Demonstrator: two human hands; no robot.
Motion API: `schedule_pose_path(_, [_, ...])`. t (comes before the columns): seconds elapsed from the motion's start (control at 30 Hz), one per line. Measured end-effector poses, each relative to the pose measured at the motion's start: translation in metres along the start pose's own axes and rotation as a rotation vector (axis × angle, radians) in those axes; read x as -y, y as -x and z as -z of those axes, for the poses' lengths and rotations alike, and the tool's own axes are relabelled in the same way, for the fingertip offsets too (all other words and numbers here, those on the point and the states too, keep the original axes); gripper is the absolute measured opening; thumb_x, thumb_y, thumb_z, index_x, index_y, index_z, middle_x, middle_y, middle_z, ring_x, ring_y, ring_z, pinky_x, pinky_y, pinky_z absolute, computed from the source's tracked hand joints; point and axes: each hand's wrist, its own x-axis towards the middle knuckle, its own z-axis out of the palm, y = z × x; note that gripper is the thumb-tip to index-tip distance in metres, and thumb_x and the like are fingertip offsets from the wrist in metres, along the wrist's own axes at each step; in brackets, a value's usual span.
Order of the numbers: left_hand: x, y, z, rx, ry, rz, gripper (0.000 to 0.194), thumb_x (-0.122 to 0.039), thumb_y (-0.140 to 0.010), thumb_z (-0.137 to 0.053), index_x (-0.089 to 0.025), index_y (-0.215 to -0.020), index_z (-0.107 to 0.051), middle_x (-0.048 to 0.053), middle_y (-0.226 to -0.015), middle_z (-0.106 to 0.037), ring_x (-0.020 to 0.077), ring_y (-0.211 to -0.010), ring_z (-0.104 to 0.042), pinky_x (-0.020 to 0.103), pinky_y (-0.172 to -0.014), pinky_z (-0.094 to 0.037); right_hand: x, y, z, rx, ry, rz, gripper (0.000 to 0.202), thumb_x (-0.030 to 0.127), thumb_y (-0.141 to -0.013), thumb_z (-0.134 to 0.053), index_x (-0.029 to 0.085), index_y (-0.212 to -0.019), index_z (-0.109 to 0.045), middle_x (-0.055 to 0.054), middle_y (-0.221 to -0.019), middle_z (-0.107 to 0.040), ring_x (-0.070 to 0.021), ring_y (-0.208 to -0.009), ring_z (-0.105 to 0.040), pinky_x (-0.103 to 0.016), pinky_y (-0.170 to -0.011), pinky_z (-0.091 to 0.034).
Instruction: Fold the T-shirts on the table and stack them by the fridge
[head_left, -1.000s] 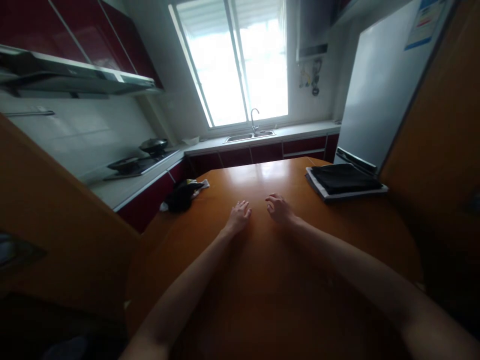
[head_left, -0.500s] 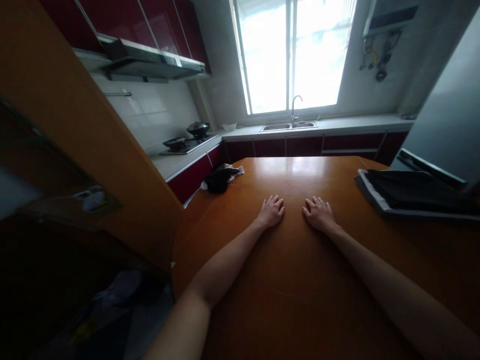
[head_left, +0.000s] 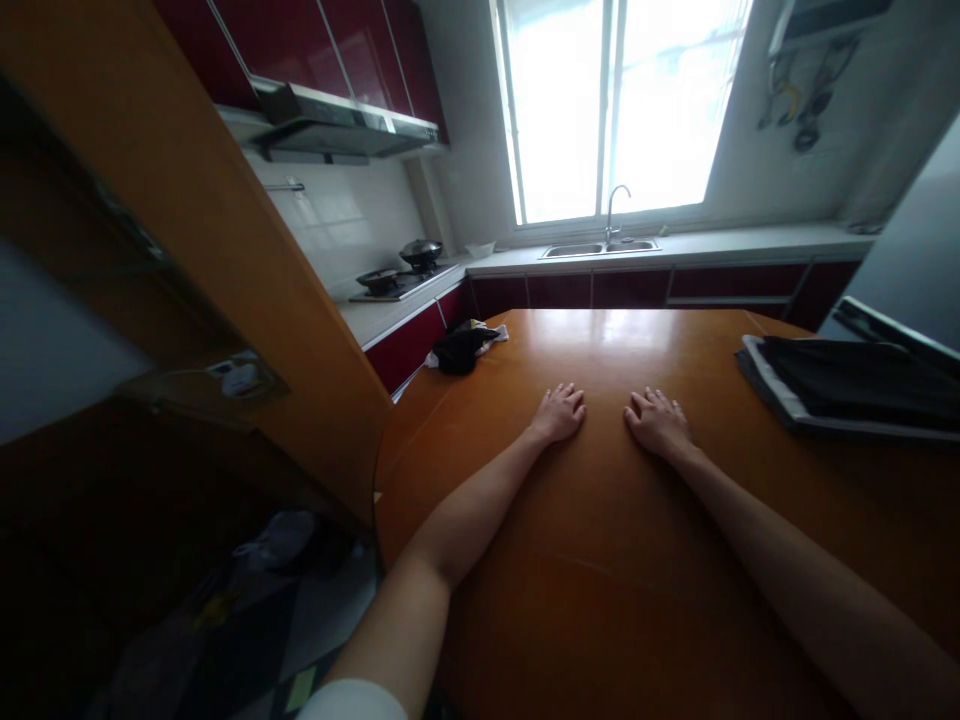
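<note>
Both hands lie palm down on an orange-brown wooden table [head_left: 600, 520]. My left hand [head_left: 559, 412] rests left of the table's middle, its fingers apart and holding nothing. A short gap to its right, my right hand [head_left: 658, 422] lies flat with spread fingers, also without anything in it. A crumpled black and white cloth [head_left: 459, 350] sits at the table's far left edge. On the right side of the table is a folded stack of dark and light grey fabric [head_left: 855, 385], nearer to my right hand.
Beyond the table are a counter with a sink [head_left: 600, 250] and tap, and a stove [head_left: 405, 283] with two pans. A wooden cabinet [head_left: 300, 300] stands at the left. A pale grey appliance [head_left: 919, 240] is at the right edge. Items lie on the floor at lower left.
The camera view has turned slightly left, so everything appears shifted to the right. Both hands keep their places on the table.
</note>
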Motion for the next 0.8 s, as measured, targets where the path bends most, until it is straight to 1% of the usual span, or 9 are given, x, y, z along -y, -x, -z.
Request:
schedule_pose_path(0.1, [0.003, -0.003, 0.005, -0.046, 0.06, 0.011, 0.048, -0.039, -0.098, -0.051, -0.019, -0.14, -0.06, 0.011, -0.155, -0.049, 0.0281, -0.145, -0.041, 0.045, -0.121, -0.03, 0.0, 0.0, 0.0, -0.002, 0.004, 0.006, 0.056, 0.046, -0.1, -0.037, 0.018, -0.145, -0.054, -0.016, -0.159, -0.041, -0.0313, -0.149, -0.033, -0.051, -0.12, -0.024])
schedule_pose_path(0.2, [0.024, -0.01, 0.025, -0.123, 0.083, 0.097, 0.043, -0.032, -0.098, -0.051, -0.017, -0.136, -0.064, 0.01, -0.143, -0.061, 0.0219, -0.134, -0.055, 0.033, -0.116, -0.039, -0.002, 0.0, -0.002, -0.008, 0.004, 0.009, 0.056, 0.046, -0.1, -0.037, 0.018, -0.145, -0.055, -0.015, -0.16, -0.04, -0.0311, -0.149, -0.033, -0.051, -0.12, -0.025])
schedule_pose_path(0.27, [0.051, -0.014, 0.045, -0.197, 0.064, 0.202, 0.044, -0.028, -0.1, -0.044, -0.013, -0.137, -0.063, 0.012, -0.14, -0.063, 0.0204, -0.13, -0.058, 0.03, -0.114, -0.041, -0.003, -0.001, -0.004, -0.011, 0.003, 0.009, 0.055, 0.047, -0.1, -0.037, 0.019, -0.144, -0.056, -0.015, -0.16, -0.04, -0.0309, -0.149, -0.033, -0.051, -0.12, -0.025])
schedule_pose_path(0.33, [0.083, -0.014, 0.065, -0.274, 0.029, 0.336, 0.046, -0.022, -0.1, -0.037, -0.009, -0.138, -0.06, 0.015, -0.14, -0.063, 0.0213, -0.131, -0.057, 0.031, -0.114, -0.04, -0.004, -0.001, -0.007, -0.015, 0.004, 0.01, 0.055, 0.047, -0.1, -0.036, 0.019, -0.143, -0.056, -0.015, -0.16, -0.04, -0.0305, -0.149, -0.033, -0.051, -0.12, -0.025])
schedule_pose_path(0.43, [0.131, -0.004, 0.083, -0.368, -0.038, 0.518, 0.049, -0.019, -0.098, -0.037, -0.005, -0.142, -0.055, 0.02, -0.153, -0.049, 0.0256, -0.142, -0.044, 0.038, -0.119, -0.033, -0.005, -0.002, -0.009, -0.019, 0.006, 0.012, 0.055, 0.047, -0.1, -0.036, 0.019, -0.143, -0.056, -0.015, -0.16, -0.04, -0.0304, -0.149, -0.033, -0.051, -0.12, -0.025])
schedule_pose_path(0.53, [0.165, 0.005, 0.081, -0.378, -0.08, 0.626, 0.052, -0.021, -0.093, -0.047, -0.01, -0.144, -0.055, 0.015, -0.164, -0.033, 0.0317, -0.151, -0.029, 0.047, -0.122, -0.026, -0.005, -0.003, -0.01, -0.011, 0.008, 0.013, 0.055, 0.047, -0.1, -0.036, 0.018, -0.143, -0.055, -0.016, -0.16, -0.039, -0.0311, -0.15, -0.031, -0.052, -0.12, -0.025])
schedule_pose_path(0.67, [0.187, 0.004, 0.066, -0.282, -0.077, 0.65, 0.048, -0.027, -0.087, -0.057, -0.026, -0.135, -0.065, 0.005, -0.163, -0.037, 0.0347, -0.151, -0.028, 0.053, -0.121, -0.027, -0.003, -0.002, -0.007, 0.005, 0.013, 0.007, 0.057, 0.047, -0.101, -0.033, 0.017, -0.146, -0.052, -0.016, -0.161, -0.038, -0.0312, -0.15, -0.03, -0.052, -0.12, -0.024])
schedule_pose_path(0.73, [0.193, 0.0, 0.06, -0.262, -0.078, 0.656, 0.048, -0.032, -0.089, -0.056, -0.027, -0.136, -0.064, 0.004, -0.163, -0.037, 0.0353, -0.15, -0.03, 0.053, -0.12, -0.029, -0.003, -0.002, -0.006, 0.009, 0.018, 0.005, 0.058, 0.047, -0.101, -0.033, 0.017, -0.147, -0.051, -0.015, -0.161, -0.039, -0.031, -0.15, -0.03, -0.051, -0.12, -0.023])
schedule_pose_path(0.8, [0.196, -0.003, 0.058, -0.262, -0.085, 0.666, 0.049, -0.036, -0.09, -0.054, -0.023, -0.137, -0.063, 0.009, -0.16, -0.041, 0.0357, -0.147, -0.035, 0.05, -0.119, -0.031, -0.003, -0.002, -0.007, 0.009, 0.022, 0.005, 0.058, 0.048, -0.101, -0.034, 0.017, -0.147, -0.051, -0.015, -0.16, -0.039, -0.0309, -0.15, -0.031, -0.051, -0.12, -0.023])
